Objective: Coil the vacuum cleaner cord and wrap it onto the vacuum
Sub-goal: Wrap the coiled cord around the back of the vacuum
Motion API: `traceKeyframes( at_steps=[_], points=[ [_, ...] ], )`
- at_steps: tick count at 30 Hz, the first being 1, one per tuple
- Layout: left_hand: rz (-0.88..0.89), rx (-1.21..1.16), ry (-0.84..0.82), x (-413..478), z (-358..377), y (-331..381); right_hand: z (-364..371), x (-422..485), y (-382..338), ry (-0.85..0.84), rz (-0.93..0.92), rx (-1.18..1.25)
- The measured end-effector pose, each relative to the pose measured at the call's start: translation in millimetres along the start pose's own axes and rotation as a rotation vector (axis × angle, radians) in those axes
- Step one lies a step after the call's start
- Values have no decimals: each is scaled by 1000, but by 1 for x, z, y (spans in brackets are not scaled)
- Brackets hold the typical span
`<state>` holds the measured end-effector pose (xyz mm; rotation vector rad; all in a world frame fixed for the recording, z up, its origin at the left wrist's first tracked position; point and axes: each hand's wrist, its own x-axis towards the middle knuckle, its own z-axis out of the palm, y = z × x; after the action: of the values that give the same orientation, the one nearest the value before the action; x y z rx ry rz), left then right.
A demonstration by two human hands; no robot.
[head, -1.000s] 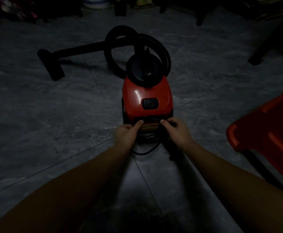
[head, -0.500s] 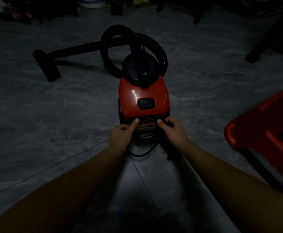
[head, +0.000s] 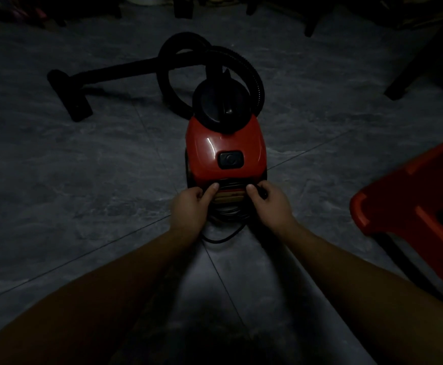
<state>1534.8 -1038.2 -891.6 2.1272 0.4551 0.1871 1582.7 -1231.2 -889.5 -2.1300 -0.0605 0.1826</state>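
Note:
A red canister vacuum with a black top stands on the dark tiled floor in dim light. Its black cord lies wound in loops at the near end of the body, and one loose loop trails onto the floor below. My left hand has its fingers curled at the left side of the wound cord, thumb pressing on it. My right hand is curled at the right side, thumb on the cord, holding a dark piece that I cannot make out.
The black hose loops behind the vacuum and runs left to a wand and floor nozzle. A red plastic stool stands at the right. Dark furniture legs line the back.
Both hands stay on the wound cord at the vacuum's near end. The view has shifted slightly; nothing else has visibly moved.

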Motion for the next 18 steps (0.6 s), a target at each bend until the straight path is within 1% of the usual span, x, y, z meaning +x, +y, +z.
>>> traceKeyframes(
  at_steps=[3,8,13,18],
  points=[
    [35,33,-16,3,-1,-5,-1,3,2,0,-9,-39],
    [85,81,-48,6,-5,-6,-9,9,2,-58,-36,-80],
    [178,120,-91,5,-10,-11,-10,8,2,-73,-38,-39],
    [236,186,-104,5,-12,-12,-16,10,-3,-122,47,66]
  ],
)
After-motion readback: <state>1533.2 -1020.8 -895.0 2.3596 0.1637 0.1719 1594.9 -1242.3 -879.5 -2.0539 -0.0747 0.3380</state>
